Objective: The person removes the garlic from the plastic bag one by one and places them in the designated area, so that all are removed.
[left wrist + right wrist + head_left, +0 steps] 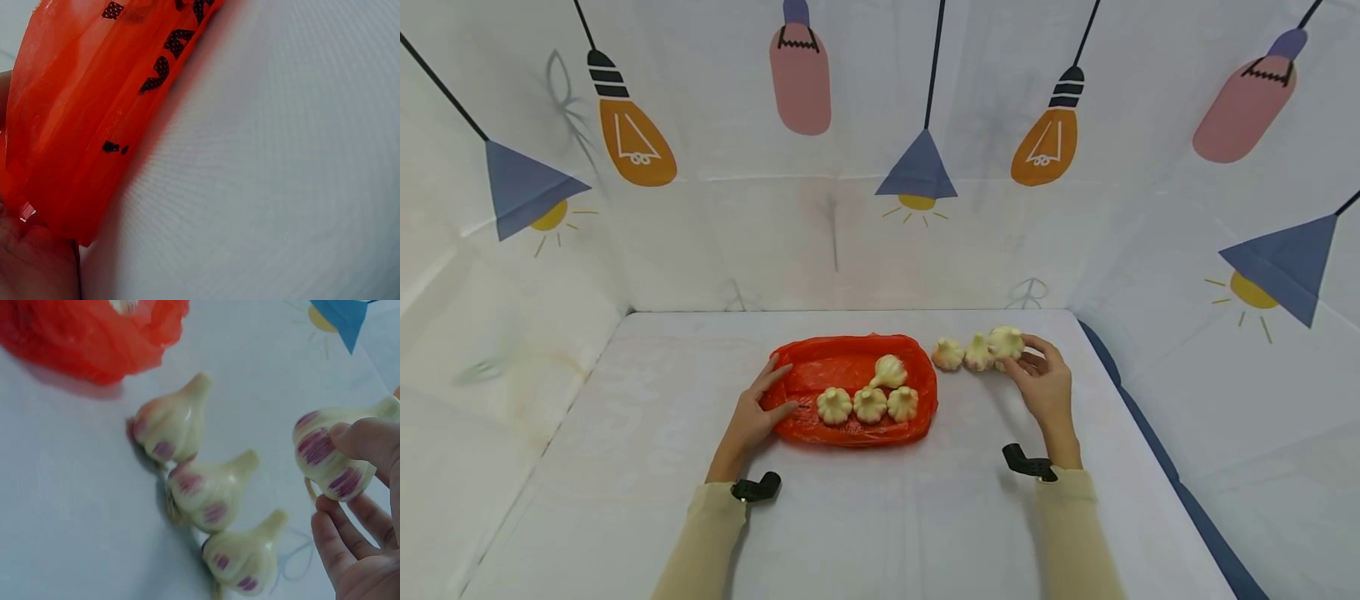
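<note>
A red plastic bag (805, 367), its mouth spread wide like a shallow tray, lies on the table. Inside it are several garlic bulbs (870, 405), one of them tipped on its side. My left hand (758, 408) holds the bag's left rim, thumb over the edge; the left wrist view shows the bag's side (75, 125) with black lettering. To the right of the bag, my right hand (1043, 382) pinches a garlic bulb (331, 450) with purple patches, raised off the table. Three more bulbs (212, 490) stand in a row beside it on the cloth.
A white cloth covers the table (887, 517). Behind and at both sides hang white sheets (737, 242) printed with lamps and bulbs. Along the table's right edge runs a dark blue strip (1150, 433). Each wrist wears a black camera mount (1026, 463).
</note>
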A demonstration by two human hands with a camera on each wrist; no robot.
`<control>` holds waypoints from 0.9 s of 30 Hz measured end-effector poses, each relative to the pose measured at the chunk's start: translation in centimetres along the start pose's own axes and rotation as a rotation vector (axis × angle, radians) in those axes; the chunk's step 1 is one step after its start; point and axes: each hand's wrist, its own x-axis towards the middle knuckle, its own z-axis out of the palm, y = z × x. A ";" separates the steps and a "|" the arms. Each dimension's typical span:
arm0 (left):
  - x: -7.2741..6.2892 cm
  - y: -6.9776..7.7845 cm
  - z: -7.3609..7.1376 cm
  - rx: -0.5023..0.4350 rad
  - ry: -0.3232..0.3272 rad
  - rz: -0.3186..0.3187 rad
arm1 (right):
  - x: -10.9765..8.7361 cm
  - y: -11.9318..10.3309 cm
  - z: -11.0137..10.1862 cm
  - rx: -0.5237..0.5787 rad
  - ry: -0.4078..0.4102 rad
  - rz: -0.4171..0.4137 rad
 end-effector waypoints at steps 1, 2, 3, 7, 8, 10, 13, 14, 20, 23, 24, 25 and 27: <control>0.0 0.0 0.0 -0.001 0.000 -0.003 | 0.0 0.2 -0.2 -0.007 0.006 0.001; 0.0 0.0 0.0 -0.002 -0.001 -0.006 | 0.1 0.4 -0.4 -0.012 0.011 0.006; 0.0 0.0 0.0 -0.002 -0.002 -0.008 | 0.2 0.6 -0.6 -0.018 0.015 0.008; 0.0 0.0 0.1 -0.005 -0.003 -0.017 | 0.6 2.6 -1.3 -0.046 0.039 0.022; 0.0 0.1 0.1 -0.005 -0.003 -0.017 | 0.7 3.3 -1.5 -0.052 0.049 0.027; 0.0 0.1 0.1 -0.005 0.000 -0.017 | 1.0 4.6 -1.9 -0.060 0.068 0.036; 0.0 0.2 0.2 -0.003 0.005 -0.016 | 1.3 6.2 -2.5 -0.076 0.096 0.052; -0.1 0.3 0.2 -0.002 0.007 -0.015 | 1.4 6.5 -2.7 -0.081 0.101 0.055; -0.5 2.2 0.2 -0.008 0.005 -0.029 | 1.5 7.5 -3.6 -0.109 0.128 0.096; -0.6 2.8 0.2 -0.004 -0.002 -0.046 | 1.4 7.9 -3.9 -0.104 0.137 0.127; -0.6 2.8 0.2 0.000 -0.002 -0.049 | 1.4 8.0 -4.0 -0.104 0.138 0.135; -0.5 2.5 0.2 0.003 -0.001 -0.051 | 1.4 8.2 -4.0 -0.103 0.139 0.144; -0.4 1.9 0.3 0.013 0.001 -0.046 | 1.4 8.5 -4.2 -0.113 0.140 0.159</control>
